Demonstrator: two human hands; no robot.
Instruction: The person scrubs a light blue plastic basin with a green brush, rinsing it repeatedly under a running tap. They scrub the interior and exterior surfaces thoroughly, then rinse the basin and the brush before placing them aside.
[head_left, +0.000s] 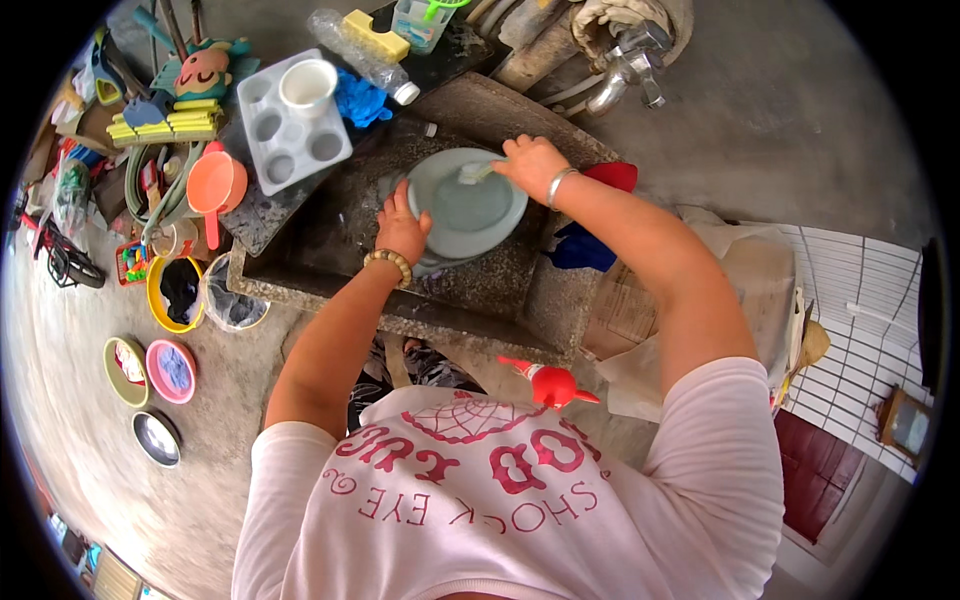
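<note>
In the stone sink (555, 300) lies a pale grey-green round plastic basin or lid (469, 210), with the edge of something similar showing beneath it. My left hand (403, 225) holds its left rim, fingers over the edge. My right hand (534, 166) grips a small brush (474, 173) by its handle, the whitish bristles against the far part of the round surface. A red cloth or plastic item (613, 176) and a dark blue cloth (581, 246) lie at the sink's right edge, partly behind my right forearm.
A metal tap (634, 64) projects beyond the sink. On the left ledge are a white moulded tray (264, 157), a white cup (308, 84), a blue cloth (361, 99), a plastic bottle (352, 45) and a yellow sponge (375, 36). An orange dipper (217, 182) and several basins stand left.
</note>
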